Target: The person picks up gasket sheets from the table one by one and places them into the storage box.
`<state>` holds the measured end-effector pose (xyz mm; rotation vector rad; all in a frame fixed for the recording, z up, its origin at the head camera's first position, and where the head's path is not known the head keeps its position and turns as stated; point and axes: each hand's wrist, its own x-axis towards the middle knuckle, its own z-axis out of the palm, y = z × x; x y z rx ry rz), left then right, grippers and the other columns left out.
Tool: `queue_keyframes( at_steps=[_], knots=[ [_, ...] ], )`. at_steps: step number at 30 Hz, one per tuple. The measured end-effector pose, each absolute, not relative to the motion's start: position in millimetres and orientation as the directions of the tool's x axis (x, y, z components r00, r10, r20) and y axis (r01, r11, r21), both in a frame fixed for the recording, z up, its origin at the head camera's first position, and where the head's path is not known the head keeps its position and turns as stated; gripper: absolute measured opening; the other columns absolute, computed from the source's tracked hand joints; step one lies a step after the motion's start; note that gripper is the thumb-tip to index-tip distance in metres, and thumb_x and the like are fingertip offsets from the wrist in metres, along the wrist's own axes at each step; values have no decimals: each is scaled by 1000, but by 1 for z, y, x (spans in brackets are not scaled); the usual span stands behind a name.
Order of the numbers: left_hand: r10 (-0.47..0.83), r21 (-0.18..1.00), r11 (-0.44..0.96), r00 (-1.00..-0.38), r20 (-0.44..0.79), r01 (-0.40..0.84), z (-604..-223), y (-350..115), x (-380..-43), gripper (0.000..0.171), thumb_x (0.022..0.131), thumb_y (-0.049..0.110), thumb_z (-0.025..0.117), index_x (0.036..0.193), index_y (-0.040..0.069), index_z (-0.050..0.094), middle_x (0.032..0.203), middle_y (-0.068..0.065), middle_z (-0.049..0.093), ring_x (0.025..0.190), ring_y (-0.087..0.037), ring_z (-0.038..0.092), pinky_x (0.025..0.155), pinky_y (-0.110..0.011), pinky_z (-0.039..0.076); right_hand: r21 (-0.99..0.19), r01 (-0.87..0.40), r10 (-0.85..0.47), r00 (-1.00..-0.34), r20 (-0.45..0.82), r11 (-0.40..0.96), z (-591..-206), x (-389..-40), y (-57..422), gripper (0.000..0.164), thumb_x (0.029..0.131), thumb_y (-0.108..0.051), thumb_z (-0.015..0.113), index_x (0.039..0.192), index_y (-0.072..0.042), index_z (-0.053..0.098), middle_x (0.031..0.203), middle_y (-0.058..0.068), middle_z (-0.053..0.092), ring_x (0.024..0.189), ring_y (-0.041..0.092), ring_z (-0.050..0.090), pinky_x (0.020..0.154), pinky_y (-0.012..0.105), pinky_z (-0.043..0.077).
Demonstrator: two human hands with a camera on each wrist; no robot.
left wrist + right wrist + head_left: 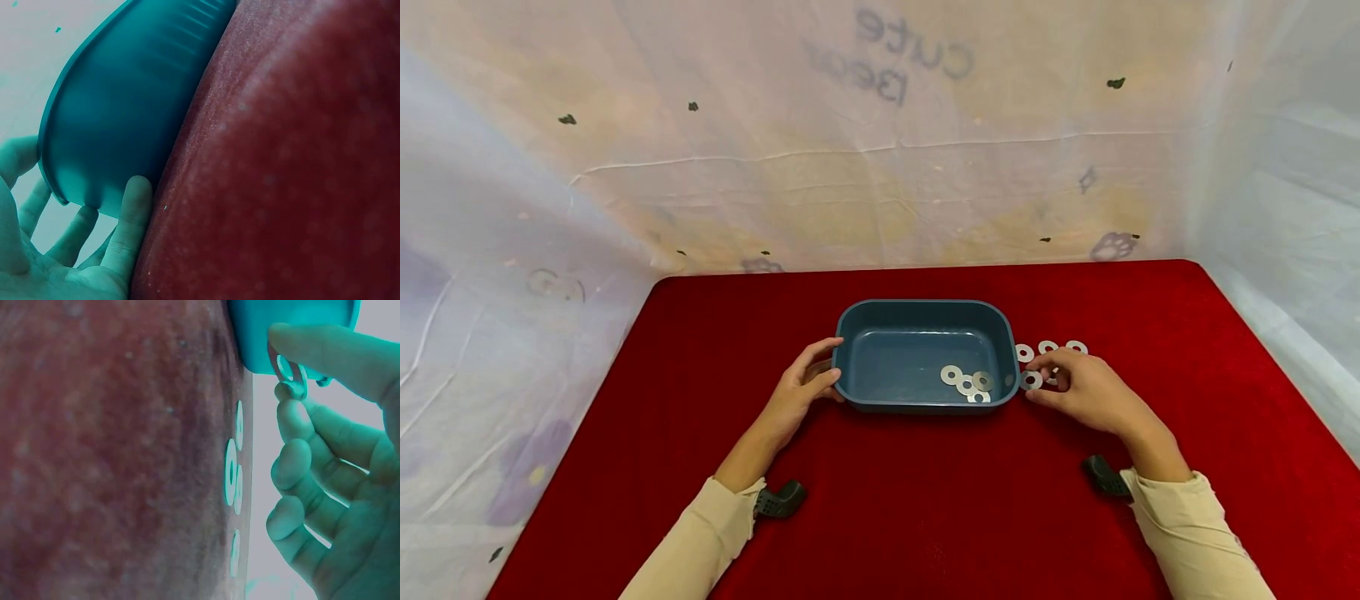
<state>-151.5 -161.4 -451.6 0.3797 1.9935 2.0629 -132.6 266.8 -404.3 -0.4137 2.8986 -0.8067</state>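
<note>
A blue-grey rectangular bin [887,367] sits on the red cloth, with several metal washers [967,384] lying in its front right part. At the bin's left end, my left hand [801,385] touches the outside wall and rim with spread, mostly straight fingers [128,219]. My right hand [1086,390] pinches a flat washer [1031,380] between thumb and index finger, just outside the bin's right wall. The right wrist view shows this washer [302,384] tilted on edge in the fingertips, with the other fingers curled below it.
More loose washers [1048,347] lie on the red cloth [910,500] right of the bin, partly hidden behind the right hand. A patterned pale sheet [880,200] hangs around the back and sides. Dark wrist mounts [781,499] sit at both cuffs.
</note>
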Motion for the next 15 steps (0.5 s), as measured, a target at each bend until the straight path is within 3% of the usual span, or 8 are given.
queue_keyframes(
  at_steps=[15],
  knots=[
    [354,999,-39,-935,26,13,-452,-161,-151,51,102,19,57,150,15,40,147,-22,44,105,-15,61,79,-26,56,-514,-239,-247,-968,54,824,-397,-128,270,34,84,-28,80,113,-14,69,92,2,63,73,13,48,61,24,40]
  ],
)
